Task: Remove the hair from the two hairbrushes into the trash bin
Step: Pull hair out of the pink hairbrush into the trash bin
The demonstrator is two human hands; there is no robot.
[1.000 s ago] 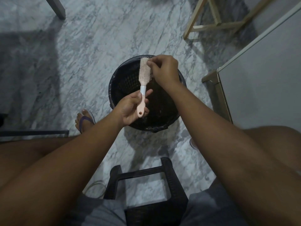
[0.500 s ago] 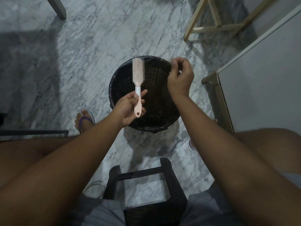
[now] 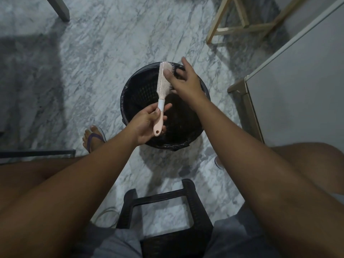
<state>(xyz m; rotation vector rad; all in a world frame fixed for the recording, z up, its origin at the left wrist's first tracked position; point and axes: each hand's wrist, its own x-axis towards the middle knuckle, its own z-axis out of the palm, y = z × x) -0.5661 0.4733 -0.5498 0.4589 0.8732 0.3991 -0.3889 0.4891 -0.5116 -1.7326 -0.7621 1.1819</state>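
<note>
Dim, bluish indoor light, soft shadows across the floor (image 3: pixel 93 71), wide-angle bending at edges

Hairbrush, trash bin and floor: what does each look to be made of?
Hairbrush: likely moulded plastic, matte pale pink with a white neck and stiff pins. Trash bin: seemingly black plastic lattice, lined with a thin glossy black bag. Floor: polished grey-white veined stone, perhaps marble or a lookalike tile.
</note>
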